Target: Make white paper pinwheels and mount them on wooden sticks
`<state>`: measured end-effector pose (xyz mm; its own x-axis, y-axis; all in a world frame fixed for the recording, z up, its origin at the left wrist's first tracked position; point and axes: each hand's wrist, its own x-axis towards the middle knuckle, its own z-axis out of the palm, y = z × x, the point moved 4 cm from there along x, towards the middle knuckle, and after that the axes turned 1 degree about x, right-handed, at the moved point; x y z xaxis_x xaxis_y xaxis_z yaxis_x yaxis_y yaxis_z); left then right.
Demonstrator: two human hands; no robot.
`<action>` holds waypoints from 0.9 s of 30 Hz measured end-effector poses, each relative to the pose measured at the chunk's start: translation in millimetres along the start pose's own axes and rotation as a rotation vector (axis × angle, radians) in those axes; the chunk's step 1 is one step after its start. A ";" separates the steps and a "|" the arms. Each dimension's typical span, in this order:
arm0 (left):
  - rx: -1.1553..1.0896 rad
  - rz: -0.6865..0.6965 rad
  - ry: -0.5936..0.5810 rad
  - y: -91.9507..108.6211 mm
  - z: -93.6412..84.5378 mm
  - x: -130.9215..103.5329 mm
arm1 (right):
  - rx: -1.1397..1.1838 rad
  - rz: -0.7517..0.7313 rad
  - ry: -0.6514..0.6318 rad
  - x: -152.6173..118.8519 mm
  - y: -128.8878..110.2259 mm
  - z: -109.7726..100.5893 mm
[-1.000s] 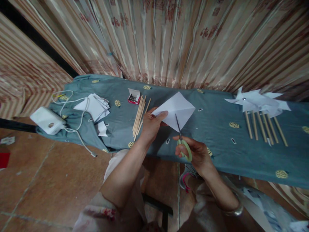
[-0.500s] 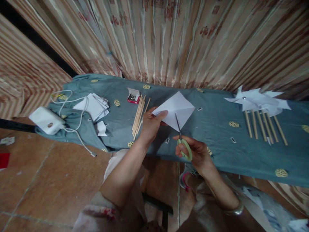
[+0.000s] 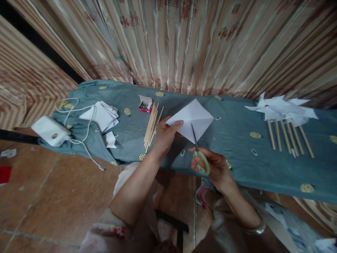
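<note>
My left hand (image 3: 167, 134) pinches the left corner of a square sheet of white paper (image 3: 198, 114), thumb on top and fingers beneath. Faint creases cross the sheet, which is held up above the cloth, one corner toward me. In my right hand (image 3: 210, 164) is a pair of scissors (image 3: 202, 163) with pale green handles, my fingers through the loops. Its dark blades lie at the sheet's near corner and point toward the middle. Whether the blades are fully closed on the paper is hard to tell.
Wooden sticks (image 3: 151, 128) lie left of my hands, beside a small red box of metal pins (image 3: 145, 106). Farther left are stacked paper sheets (image 3: 101, 116) and a white power bank-like device (image 3: 51, 131) with cables. White paper pinwheels (image 3: 281, 109) on sticks lie at right on the green cloth (image 3: 237, 140).
Almost nothing differs. The paper has shifted very slightly, while both hands and the scissors keep nearly the same place.
</note>
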<state>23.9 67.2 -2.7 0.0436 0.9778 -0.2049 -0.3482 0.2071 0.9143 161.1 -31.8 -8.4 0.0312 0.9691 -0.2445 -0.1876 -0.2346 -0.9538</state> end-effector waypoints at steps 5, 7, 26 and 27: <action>-0.007 0.000 0.015 -0.3 0.3 -0.1 | -0.023 -0.011 0.007 0.1 -0.8 1.1; -0.001 -0.003 0.015 0.1 0.5 -0.6 | -0.019 -0.015 0.009 0.1 -0.2 1.2; -0.023 0.003 0.011 -2.6 1.3 0.7 | -0.054 0.000 -0.035 -0.5 -3.6 4.1; -0.033 0.005 0.009 -2.5 1.2 1.1 | -0.059 0.000 -0.051 -0.9 -3.1 4.6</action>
<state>25.9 67.9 -4.8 0.0332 0.9784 -0.2039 -0.3791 0.2011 0.9033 157.1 -31.7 -4.4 -0.0194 0.9714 -0.2366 -0.1290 -0.2371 -0.9629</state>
